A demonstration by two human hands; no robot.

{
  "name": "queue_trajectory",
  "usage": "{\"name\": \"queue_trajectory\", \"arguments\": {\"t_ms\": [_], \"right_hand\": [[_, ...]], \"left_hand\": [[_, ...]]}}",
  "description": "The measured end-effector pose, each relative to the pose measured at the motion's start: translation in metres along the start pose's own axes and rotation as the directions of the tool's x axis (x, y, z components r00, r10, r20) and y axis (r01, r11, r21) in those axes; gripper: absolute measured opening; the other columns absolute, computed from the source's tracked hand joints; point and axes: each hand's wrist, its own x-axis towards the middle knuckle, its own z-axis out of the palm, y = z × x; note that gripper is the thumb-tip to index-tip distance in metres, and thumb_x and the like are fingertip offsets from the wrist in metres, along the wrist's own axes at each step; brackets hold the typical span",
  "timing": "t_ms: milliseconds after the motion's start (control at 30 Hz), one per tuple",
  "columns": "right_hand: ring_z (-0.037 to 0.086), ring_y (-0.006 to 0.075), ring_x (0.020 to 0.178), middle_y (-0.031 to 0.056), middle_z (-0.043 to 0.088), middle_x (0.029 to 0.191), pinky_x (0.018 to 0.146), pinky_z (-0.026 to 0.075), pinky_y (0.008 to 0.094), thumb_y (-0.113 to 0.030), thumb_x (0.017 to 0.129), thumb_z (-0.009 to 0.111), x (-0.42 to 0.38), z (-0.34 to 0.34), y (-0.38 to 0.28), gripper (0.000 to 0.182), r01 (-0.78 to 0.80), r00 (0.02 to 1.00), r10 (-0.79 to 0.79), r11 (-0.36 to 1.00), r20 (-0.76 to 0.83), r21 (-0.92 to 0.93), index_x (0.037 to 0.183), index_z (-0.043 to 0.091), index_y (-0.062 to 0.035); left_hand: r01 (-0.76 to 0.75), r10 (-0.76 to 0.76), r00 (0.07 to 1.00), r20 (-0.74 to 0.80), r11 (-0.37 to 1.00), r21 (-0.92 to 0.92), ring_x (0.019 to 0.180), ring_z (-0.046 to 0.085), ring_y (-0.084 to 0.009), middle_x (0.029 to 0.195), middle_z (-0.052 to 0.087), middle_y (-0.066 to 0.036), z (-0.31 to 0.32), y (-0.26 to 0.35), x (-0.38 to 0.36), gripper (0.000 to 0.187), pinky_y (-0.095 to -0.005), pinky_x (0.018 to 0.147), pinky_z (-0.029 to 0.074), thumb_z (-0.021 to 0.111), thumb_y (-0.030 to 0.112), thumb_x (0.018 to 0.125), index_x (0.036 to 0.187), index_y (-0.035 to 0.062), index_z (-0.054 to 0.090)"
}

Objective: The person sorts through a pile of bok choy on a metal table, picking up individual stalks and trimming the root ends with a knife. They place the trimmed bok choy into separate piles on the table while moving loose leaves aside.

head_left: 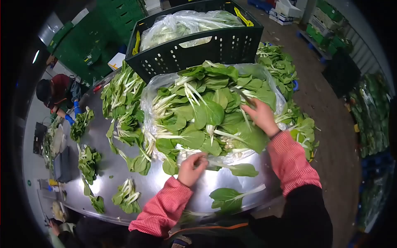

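1. Green bok choy leaves with white stalks fill the clear plastic bag in front of us, and this big heap of greens sits on the round steel table.
2. Our left hand is at the near edge of the heap, fingers curled and pinching a white stalk where the plastic meets the table.
3. Our right hand lies on top of the heap's right side, fingers spread over the broad leaves and closing around a few stems; we cannot tell how firmly it grips.
4. Both our forearms wear red checked sleeves over dark clothing.
5. Just beside our left hand, two loose leaves lie flat on the steel near the table's edge.
6. Behind the heap stands a black slotted crate, tilted toward us, holding another plastic-wrapped load of greens.
7. To the left of the bag, a long pile of loose bok choy runs along the table, with smaller bunches further round the rim.
8. At the far left, another person in a red top bends over the table with blue gloves on.
9. More greens are piled to the right of the crate, past the table.
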Motion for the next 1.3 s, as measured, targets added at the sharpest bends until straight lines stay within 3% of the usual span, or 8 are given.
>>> {"name": "queue_trajectory", "arguments": {"t_ms": [100,300,500,667,767,933,1033,1300], "right_hand": [[0.066,0.0345,0.084,0.0210,0.068,0.090,0.074,0.050,0.0418,-0.054,0.079,0.066,0.058,0.051,-0.005,0.060,-0.086,0.996,0.086,0.996,0.018,-0.026,0.102,0.064,0.0021],[0.063,0.0248,0.068,0.0132,0.065,0.075,0.066,0.048,0.0368,-0.035,0.079,0.072,0.068,0.097,0.000,0.041,-0.311,0.931,0.203,0.876,0.302,0.370,0.094,0.066,0.0025],[0.054,0.0175,0.061,0.0076,0.063,0.070,0.061,0.046,0.0320,-0.023,0.082,0.070,-0.048,0.053,-0.009,0.028,-0.050,0.995,0.090,0.775,-0.033,0.630,0.091,0.065,0.0031],[0.062,0.0225,0.071,0.0116,0.065,0.080,0.062,0.048,0.0347,-0.021,0.082,0.071,-0.153,0.022,0.045,0.030,-0.282,0.958,0.276,0.877,0.074,0.388,0.102,0.064,-0.0007],[0.062,0.0306,0.075,0.0127,0.062,0.085,0.064,0.050,0.0388,-0.022,0.082,0.071,-0.185,-0.015,0.036,0.031,-0.056,0.956,-0.021,0.967,-0.294,-0.250,0.106,0.064,-0.0048],[0.061,0.0274,0.070,0.0101,0.056,0.089,0.057,0.049,0.0368,-0.012,0.079,0.064,-0.205,-0.015,-0.005,0.016,0.398,0.917,-0.385,0.900,0.104,-0.178,0.094,0.060,-0.0063],[0.061,0.0282,0.069,0.0103,0.054,0.082,0.057,0.050,0.0382,-0.008,0.078,0.059,-0.212,0.023,-0.021,0.007,0.464,0.873,-0.376,0.837,0.312,-0.290,0.085,0.060,-0.0065],[0.061,0.0292,0.070,0.0121,0.055,0.083,0.059,0.050,0.0401,-0.010,0.080,0.062,-0.191,0.043,-0.046,0.008,0.427,0.895,-0.396,0.893,0.205,-0.143,0.084,0.059,-0.0038]], "left_hand": [[-0.035,0.036,0.999,0.019,0.998,-0.056,0.084,0.066,-0.0156,0.092,0.068,-0.008,0.017,0.013,0.001,0.032,-0.0279,0.078,0.052,0.066,0.006,0.084,0.115,0.0009,0.061],[0.021,-0.021,1.000,0.000,0.998,-0.052,0.082,0.064,-0.0122,0.089,0.067,-0.006,0.008,-0.003,-0.010,0.031,-0.0262,0.077,0.051,0.065,0.005,0.085,0.116,0.0001,0.061],[0.161,-0.170,0.985,-0.032,0.971,-0.175,0.087,0.060,-0.0080,0.092,0.064,-0.001,-0.012,-0.020,-0.025,0.029,-0.0227,0.084,0.048,0.064,0.005,0.088,0.116,-0.0021,0.060],[0.177,-0.190,0.980,-0.057,0.968,-0.181,0.083,0.058,-0.0082,0.089,0.064,-0.002,-0.021,-0.037,-0.041,0.030,-0.0223,0.078,0.048,0.065,0.006,0.087,0.116,-0.0014,0.061],[0.158,-0.180,0.981,-0.072,0.958,-0.238,0.082,0.058,-0.0082,0.089,0.064,-0.002,-0.023,-0.045,-0.051,0.030,-0.0221,0.078,0.048,0.064,0.007,0.088,0.117,-0.0011,0.060],[0.187,-0.200,0.979,-0.022,0.943,-0.274,0.081,0.057,-0.0073,0.088,0.063,-0.001,-0.013,-0.046,-0.063,0.030,-0.0212,0.077,0.047,0.064,0.007,0.088,0.117,-0.0002,0.060],[0.196,-0.201,0.980,0.002,0.956,-0.219,0.081,0.056,-0.0070,0.088,0.063,-0.001,-0.008,-0.035,-0.072,0.029,-0.0211,0.077,0.047,0.065,0.007,0.088,0.116,0.0000,0.061],[0.203,-0.208,0.978,0.010,0.939,-0.277,0.083,0.059,-0.0080,0.089,0.063,-0.001,-0.013,-0.024,-0.091,0.030,-0.0225,0.079,0.048,0.066,0.010,0.088,0.115,0.0001,0.061]]}}
